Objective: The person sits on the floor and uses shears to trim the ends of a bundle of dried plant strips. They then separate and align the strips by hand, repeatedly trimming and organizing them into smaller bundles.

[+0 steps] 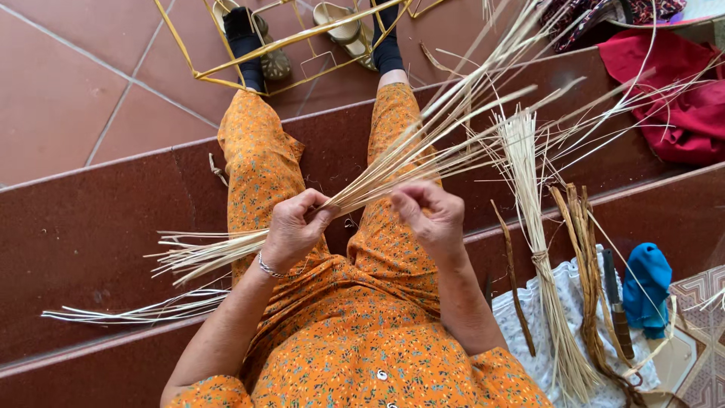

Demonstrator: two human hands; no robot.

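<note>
My left hand (293, 229) grips the bundle (393, 162), axis near-left to far-right; my right hand (427, 214) (nearer the loose ends) pinches one strand

the strip bundle (423, 143) runs past the top edge; fingers (313, 208) hide its middle.

A tied bundle (538, 257) and knife (615, 302) lie right of the lap (on a cloth (529, 340)), loose strips (143, 311) left.
</note>
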